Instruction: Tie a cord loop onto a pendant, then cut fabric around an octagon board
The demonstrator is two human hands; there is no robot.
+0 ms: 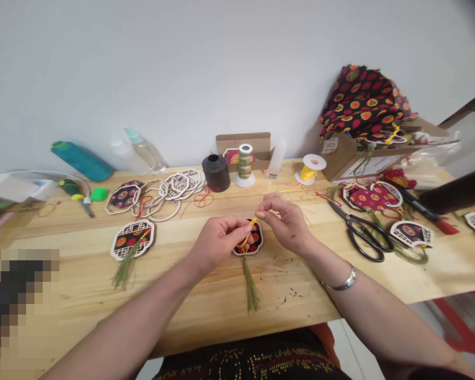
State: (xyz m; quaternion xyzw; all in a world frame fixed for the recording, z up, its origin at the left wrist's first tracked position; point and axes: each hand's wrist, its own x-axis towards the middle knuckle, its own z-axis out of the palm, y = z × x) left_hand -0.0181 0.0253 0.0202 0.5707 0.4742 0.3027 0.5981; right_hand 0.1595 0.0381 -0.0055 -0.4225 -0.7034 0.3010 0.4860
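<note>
My left hand [220, 241] is closed in a pinch on a yellow cord [250, 228] just above a small dark floral ornament [256, 244] with a green tassel [250, 287] lying on the wooden table [285, 285]. My right hand [282, 220] is also closed, pinching the same yellow cord at its upper end. The cord runs back to a yellow thread spool [309, 170]. Both hands nearly touch over the ornament.
Black scissors [363, 233] lie to the right among finished ornaments [410, 233]. A second tasselled ornament [133, 240] and white lattice frames [170, 192] lie to the left. A black spool [216, 172], a green-gold spool [245, 164], bottles [142, 150] and a cardboard box [360, 158] with floral fabric line the wall.
</note>
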